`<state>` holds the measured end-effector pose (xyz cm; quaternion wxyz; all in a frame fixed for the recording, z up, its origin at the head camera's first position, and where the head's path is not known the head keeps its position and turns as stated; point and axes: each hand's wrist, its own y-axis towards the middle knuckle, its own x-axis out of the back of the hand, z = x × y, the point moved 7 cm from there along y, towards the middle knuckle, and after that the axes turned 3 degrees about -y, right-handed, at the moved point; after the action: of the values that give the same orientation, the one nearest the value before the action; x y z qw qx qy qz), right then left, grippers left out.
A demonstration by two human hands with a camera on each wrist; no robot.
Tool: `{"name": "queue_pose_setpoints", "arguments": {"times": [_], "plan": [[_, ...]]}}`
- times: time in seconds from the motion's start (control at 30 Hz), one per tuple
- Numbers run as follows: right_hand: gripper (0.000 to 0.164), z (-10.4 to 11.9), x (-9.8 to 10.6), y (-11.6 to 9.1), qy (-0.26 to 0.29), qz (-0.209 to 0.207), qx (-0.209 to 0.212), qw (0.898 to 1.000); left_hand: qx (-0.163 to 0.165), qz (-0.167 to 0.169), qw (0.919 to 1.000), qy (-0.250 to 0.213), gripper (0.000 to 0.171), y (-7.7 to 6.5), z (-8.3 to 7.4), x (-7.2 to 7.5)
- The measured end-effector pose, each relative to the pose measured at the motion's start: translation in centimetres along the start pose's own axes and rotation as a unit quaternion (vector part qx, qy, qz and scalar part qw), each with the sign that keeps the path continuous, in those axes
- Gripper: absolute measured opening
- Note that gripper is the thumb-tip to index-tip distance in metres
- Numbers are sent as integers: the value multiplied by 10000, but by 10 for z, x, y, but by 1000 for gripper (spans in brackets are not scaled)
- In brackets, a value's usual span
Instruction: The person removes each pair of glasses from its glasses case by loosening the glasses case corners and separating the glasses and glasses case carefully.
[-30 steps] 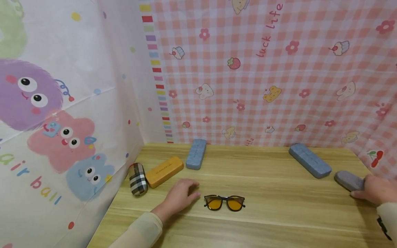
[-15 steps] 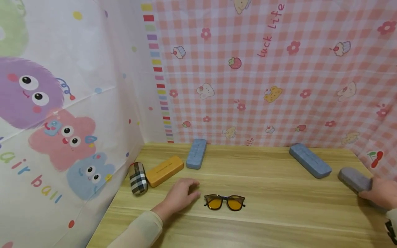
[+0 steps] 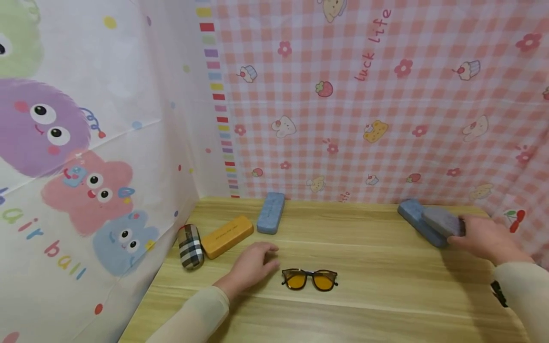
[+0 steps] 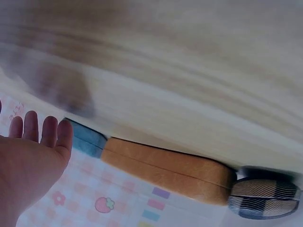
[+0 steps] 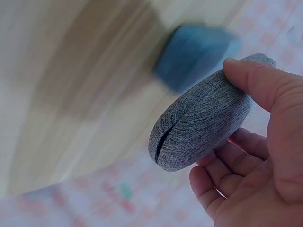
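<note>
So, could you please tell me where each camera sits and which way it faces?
Head: on the head, facing forward and down at the pale wooden table; left grip, right grip and cream sleeves show.
Left wrist: worn there, facing the orange rectangular case and black-and-white plaid rounded case; left grip shows.
Right wrist: worn there, facing the grey rounded woven case; right grip holds it.
Head and right wrist share the grey case and a blue oblong case.

It looks like a home, going by the wood-grain table (image 3: 364,305), cartoon-printed white sheet (image 3: 141,71) and pink checked cloth (image 3: 364,107)
</note>
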<state>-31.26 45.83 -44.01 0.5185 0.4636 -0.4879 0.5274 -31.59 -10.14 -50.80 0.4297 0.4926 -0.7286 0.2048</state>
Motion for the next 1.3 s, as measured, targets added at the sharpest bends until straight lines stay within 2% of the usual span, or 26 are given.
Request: {"name": "queue_pose_setpoints", "arguments": {"times": [0.1, 0.37, 0.53, 0.87, 1.1, 1.3], "plan": [[81, 31, -1, 12, -28, 12, 364, 9993, 16, 37, 10000, 38, 39, 5, -3, -2], [74, 120, -8, 40, -242, -176, 957, 9950, 49, 55, 10000, 21, 47, 16, -6, -9], [71, 171, -16, 42, -175, -39, 1276, 9917, 3, 28, 9999, -121, 54, 21, -12, -11], [61, 267, -35, 37, -251, 92, 2054, 9783, 245, 5, 9984, -505, 73, 38, -21, -15], [68, 310, -54, 28, -249, 172, 2401, 9703, 448, 114, 9965, -703, 86, 46, -18, -23], [67, 325, -63, 25, -86, 235, 2459, 9690, 390, 110, 9968, -687, 81, 50, -17, -21]]}}
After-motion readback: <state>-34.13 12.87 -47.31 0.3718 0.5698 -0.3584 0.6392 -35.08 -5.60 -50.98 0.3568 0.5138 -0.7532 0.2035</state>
